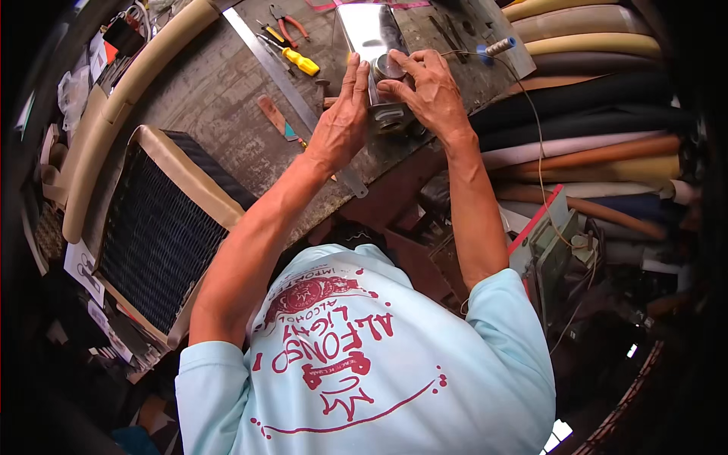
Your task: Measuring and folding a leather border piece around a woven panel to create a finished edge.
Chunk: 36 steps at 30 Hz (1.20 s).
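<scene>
Workbench (201, 95): left hand (341, 127) (fingers straight), curled right hand (434, 95) at shiny container (370, 30).

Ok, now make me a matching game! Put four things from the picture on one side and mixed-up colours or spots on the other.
Things:
1. screwdriver
2. pliers
3. can
4. shirt

Clues:
A. light blue with dark red printing
B. shiny silver, with the right hand at it
C. yellow handle
D. red handles

Right pairs: 1-C, 2-D, 3-B, 4-A
</scene>
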Each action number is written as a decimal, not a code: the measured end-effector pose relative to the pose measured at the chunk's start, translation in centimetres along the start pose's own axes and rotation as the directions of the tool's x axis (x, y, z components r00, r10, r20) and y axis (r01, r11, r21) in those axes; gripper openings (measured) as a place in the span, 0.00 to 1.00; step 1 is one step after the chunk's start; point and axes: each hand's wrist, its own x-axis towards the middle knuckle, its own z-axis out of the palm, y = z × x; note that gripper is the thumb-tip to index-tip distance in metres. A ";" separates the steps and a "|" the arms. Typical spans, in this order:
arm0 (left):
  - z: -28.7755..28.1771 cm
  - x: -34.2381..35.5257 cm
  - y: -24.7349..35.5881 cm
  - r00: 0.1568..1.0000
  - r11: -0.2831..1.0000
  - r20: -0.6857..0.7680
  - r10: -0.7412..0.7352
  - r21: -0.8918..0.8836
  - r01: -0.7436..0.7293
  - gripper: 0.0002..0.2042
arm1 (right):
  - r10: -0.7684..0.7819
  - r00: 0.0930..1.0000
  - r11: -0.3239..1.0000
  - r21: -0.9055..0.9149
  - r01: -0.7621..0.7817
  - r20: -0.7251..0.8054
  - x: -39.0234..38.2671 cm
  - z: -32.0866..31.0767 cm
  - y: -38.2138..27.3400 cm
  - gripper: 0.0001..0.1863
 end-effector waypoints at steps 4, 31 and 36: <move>-4.4 -1.2 2.0 0.998 0.998 0.051 0.033 0.050 -0.036 0.44 | 0.057 0.795 0.983 0.175 0.062 -0.604 -5.2 1.1 -1.6 0.18; -24.0 -26.2 1.1 0.786 0.753 -0.421 -0.452 0.291 0.590 0.17 | -0.063 0.991 0.994 -0.083 0.073 0.118 -9.3 11.7 0.1 0.17; -25.8 -25.7 -0.1 0.765 0.738 -0.446 -0.464 0.284 0.613 0.16 | -0.060 0.995 0.991 -0.115 0.069 0.078 -9.5 11.1 -0.9 0.13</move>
